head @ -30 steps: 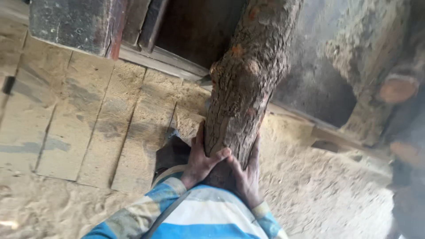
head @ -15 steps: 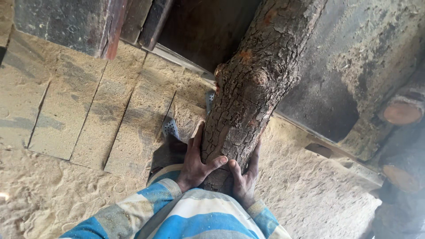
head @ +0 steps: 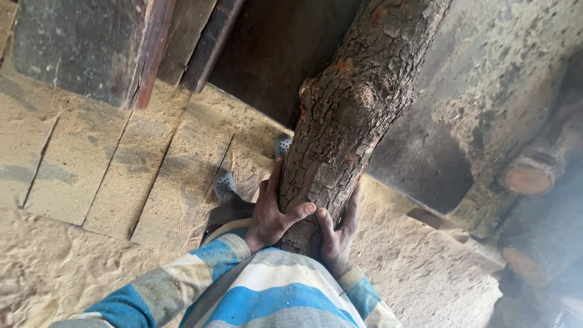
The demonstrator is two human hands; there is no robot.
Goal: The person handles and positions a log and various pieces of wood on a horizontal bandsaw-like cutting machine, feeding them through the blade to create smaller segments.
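Observation:
A thick log [head: 352, 109] with rough brown bark runs from the top of the view down toward my chest. My left hand [head: 271, 214] grips its near end from the left, fingers spread over the bark. My right hand [head: 337, 234] clasps the same end from the right and below. Both sleeves are striped blue, white and grey. The log's cut end is hidden behind my hands and body.
Sawdust covers wooden floor planks [head: 109, 164] on the left. A dark wooden post [head: 91, 48] stands at top left, with a dark opening beside it. More cut logs [head: 534, 176] lie at the right edge. A perforated grey shoe [head: 225, 185] shows below the log.
The view has shifted so the log looks larger and nearer. My hands keep the same grip on its near end, and the log leans slightly more upright.

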